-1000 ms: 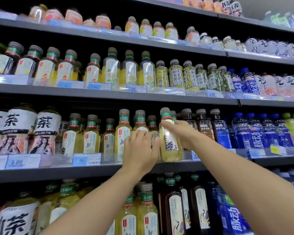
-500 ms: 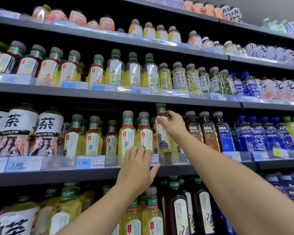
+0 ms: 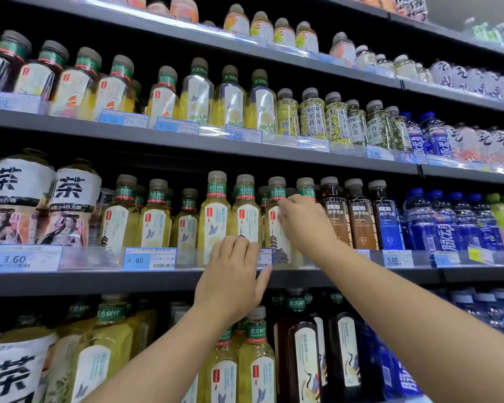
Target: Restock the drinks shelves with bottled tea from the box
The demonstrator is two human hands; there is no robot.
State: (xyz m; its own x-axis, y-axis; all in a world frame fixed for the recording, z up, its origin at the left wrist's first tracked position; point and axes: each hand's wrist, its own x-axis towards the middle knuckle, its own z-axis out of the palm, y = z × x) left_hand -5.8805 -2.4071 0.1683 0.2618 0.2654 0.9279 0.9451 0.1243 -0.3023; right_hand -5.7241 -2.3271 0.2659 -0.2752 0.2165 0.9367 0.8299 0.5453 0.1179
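My right hand (image 3: 303, 225) grips a clear plastic bottle of pale yellow tea (image 3: 275, 237), with the fingers curled on its white label. The bottle stands upright on the grey metal shelf (image 3: 99, 282) in the middle of the frame, in the front row of similar bottles. My left hand (image 3: 233, 274) is open, its straight fingers flat on the clear plastic front rail (image 3: 85, 257), beside a blue price tag (image 3: 264, 257).
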